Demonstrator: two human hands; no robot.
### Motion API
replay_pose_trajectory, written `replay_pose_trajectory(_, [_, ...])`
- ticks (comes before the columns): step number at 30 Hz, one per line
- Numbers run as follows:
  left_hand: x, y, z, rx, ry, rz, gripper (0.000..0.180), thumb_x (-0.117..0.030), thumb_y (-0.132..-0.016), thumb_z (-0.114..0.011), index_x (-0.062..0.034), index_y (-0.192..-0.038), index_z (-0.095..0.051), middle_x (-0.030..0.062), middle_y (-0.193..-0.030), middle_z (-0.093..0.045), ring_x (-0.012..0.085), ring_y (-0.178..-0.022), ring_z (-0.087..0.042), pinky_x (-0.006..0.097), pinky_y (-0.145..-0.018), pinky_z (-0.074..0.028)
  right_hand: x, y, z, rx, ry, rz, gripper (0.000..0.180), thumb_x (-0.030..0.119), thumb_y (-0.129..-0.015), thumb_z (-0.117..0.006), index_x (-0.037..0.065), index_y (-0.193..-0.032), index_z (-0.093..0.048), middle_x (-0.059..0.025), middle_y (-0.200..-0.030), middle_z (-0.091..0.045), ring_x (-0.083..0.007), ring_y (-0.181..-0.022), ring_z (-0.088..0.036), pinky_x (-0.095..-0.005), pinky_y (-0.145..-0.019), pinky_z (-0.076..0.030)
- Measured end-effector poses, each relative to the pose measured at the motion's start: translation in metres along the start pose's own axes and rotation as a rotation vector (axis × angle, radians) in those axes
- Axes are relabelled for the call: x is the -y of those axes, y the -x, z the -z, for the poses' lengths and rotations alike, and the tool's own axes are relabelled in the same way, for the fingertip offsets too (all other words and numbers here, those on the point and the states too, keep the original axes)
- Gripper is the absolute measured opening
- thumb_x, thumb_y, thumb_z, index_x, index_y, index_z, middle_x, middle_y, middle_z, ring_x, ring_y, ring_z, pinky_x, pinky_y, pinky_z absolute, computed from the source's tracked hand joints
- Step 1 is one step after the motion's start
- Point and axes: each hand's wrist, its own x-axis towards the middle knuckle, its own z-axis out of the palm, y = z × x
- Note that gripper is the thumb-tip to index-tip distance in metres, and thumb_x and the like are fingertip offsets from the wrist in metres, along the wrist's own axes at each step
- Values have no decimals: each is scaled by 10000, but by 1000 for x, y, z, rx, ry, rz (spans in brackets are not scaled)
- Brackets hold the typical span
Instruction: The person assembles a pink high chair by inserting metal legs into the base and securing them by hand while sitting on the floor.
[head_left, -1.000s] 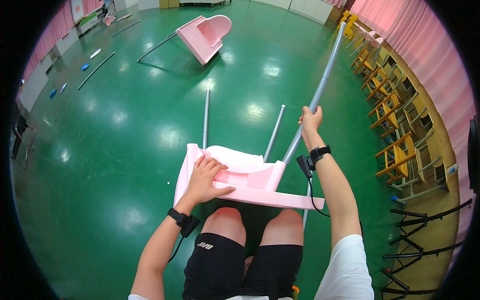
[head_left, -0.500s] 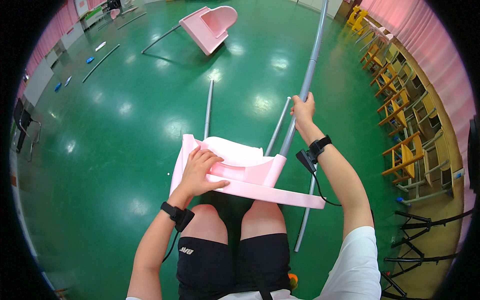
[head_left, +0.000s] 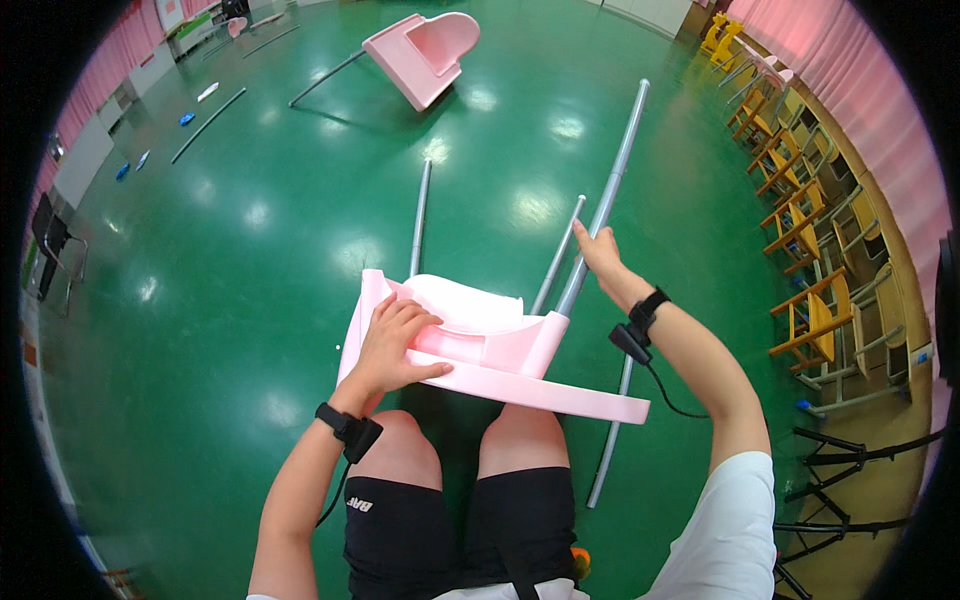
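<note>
A pink plastic high chair seat [head_left: 500, 378] lies across my knees, with grey metal legs sticking out of its far side. My left hand [head_left: 395, 340] grips it from the left, fingers curled over the recessed part and thumb on the near rim. To the right, my right hand [head_left: 603, 262] is around the lower part of a thick grey metal leg [head_left: 618, 165], which meets the seat's right corner. Its thumb lies along the leg's left side; the other fingers are partly hidden. Beside that leg is a thinner one [head_left: 558, 255]. Another leg [head_left: 421, 215] points away on the left.
A second pink seat [head_left: 425, 60] with a leg attached lies ahead on the green floor. A loose metal tube [head_left: 208, 126] and small blue items [head_left: 187, 119] lie at far left. Wooden chairs [head_left: 815, 320] line the right wall, with black metal stands [head_left: 850, 455] nearer.
My right hand has slid down the thick leg, closer to the seat. The leg's far end, cut off before, now shows lower in view. My left hand stays on the seat.
</note>
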Motion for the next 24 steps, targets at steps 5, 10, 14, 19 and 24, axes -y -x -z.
replay_pose_trajectory(5, [0,8,6,12,-23,16,575,-489,-611,-713,-74,-1001,-634,85,-1009,-599,267,-1087,-507,470,-1079,-226,19,33,12,235,-71,38,574,526,-872,-550,-34,-946,-449,-90,-778,-500,-185,-734,-556,-330,-621,-466])
replay_pose_trajectory(10, [0,2,2,24,-24,11,565,-472,-611,-713,-81,-1011,-628,78,-1011,-595,259,-1083,-509,471,-1080,-224,20,46,18,293,-5,47,713,504,-899,-493,-159,-1103,-327,-262,-975,-549,-317,-897,-606,-387,-803,-476])
replay_pose_trajectory(14, [-2,2,3,50,-23,25,561,-459,-608,-717,-84,-1014,-625,85,-1014,-590,263,-1083,-506,474,-1081,-224,13,59,18,395,-18,53,689,487,-908,-490,-148,-1082,-287,-256,-935,-546,-302,-886,-606,-378,-785,-488])
replay_pose_trajectory(19, [-3,-3,3,52,-43,23,544,-431,-606,-720,-85,-1014,-622,107,-1033,-579,276,-1092,-497,476,-1084,-223,37,65,50,592,-93,5,638,441,-858,-604,-116,-1061,-369,-217,-924,-544,-263,-900,-590,-386,-793,-495])
replay_pose_trajectory(24, [-1,1,5,51,-26,14,543,-418,-607,-724,-82,-1021,-620,109,-1040,-575,285,-1100,-489,476,-1088,-213,61,80,84,67,397,835,644,444,-768,-686,35,-1212,-463,-173,-1106,-557,-311,-1174,-453,-430,-1004,-357])
